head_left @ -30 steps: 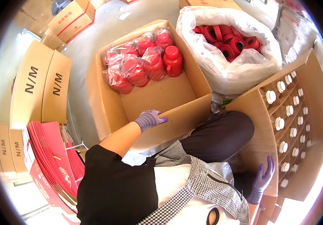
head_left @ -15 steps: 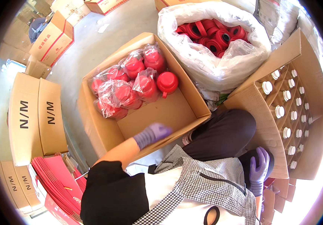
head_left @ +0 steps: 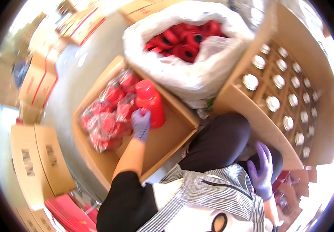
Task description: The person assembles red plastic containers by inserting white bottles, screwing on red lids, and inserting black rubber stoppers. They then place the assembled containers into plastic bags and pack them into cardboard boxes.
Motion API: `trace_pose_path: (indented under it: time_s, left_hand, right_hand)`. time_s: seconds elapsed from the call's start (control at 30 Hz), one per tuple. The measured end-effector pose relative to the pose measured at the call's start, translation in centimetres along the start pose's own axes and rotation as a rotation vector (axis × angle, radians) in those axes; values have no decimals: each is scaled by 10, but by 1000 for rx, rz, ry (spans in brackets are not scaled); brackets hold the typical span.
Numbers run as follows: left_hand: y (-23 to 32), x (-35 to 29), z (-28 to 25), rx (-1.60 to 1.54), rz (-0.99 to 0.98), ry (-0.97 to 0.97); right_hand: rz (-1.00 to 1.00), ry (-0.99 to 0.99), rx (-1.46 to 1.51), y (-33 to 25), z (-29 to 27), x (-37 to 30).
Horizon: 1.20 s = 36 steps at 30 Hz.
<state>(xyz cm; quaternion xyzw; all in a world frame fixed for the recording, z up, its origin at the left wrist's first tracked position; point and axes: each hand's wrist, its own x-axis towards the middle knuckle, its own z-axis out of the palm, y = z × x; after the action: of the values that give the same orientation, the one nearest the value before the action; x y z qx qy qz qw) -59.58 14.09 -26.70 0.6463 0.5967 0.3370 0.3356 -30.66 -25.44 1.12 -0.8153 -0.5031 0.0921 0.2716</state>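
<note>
My left hand (head_left: 140, 123), in a purple and grey glove, is closed at the side of a red thermos flask (head_left: 154, 110) with a cup-like top. The flask leans inside an open cardboard box (head_left: 167, 145). Its handle seems to be in my fingers, though they hide most of it. Beside it, several red flasks wrapped in clear plastic (head_left: 110, 124) crowd the left side of the box. My right hand (head_left: 261, 172), gloved in purple, rests by my knee with its fingers apart and holds nothing.
Behind the box stands a white plastic sack (head_left: 159, 77) with red ring-like parts (head_left: 186, 52). To the right, a divided carton (head_left: 248, 123) holds several pieces with white round tops (head_left: 272, 103). Closed cartons (head_left: 31, 166) and folded red cardboard (head_left: 64, 212) lie at left.
My left hand has moved from the box's near side to the red flask and closed on it. The flask is now tilted, showing its side. The view has shifted; my right hand stays by my knee.
</note>
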Motion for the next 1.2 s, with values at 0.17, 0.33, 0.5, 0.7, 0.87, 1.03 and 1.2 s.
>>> trace_pose_path:
  time_s: [0.17,0.33,0.5,0.7,0.87,1.03,1.2]
  left_hand:
    - [202,-75,-126,285,837,-395]
    - [318,-107,-160,561,1135,-795]
    - [302,-66,-136,-111,377,-1401]
    - [312,-57,-68,-170,136,-1453]
    - [295,-19,-64,-222,-178,-1204]
    - [277,-20,-57,-485,-411,-986]
    - [239,-87,-58,-382,-100,-789]
  right_hand:
    - [-149,-75,409,-55,41,70]
    - [24,-269,778,-67,69,87]
    - [-804,-220,500,-51,-9,80]
    - [-971,-145,155,-22,-43,74]
    - [-893,31,-232,2,-92,63]
    - [109,29,-482,96,-123,85]
    - [93,201,-786,99,-90,107]
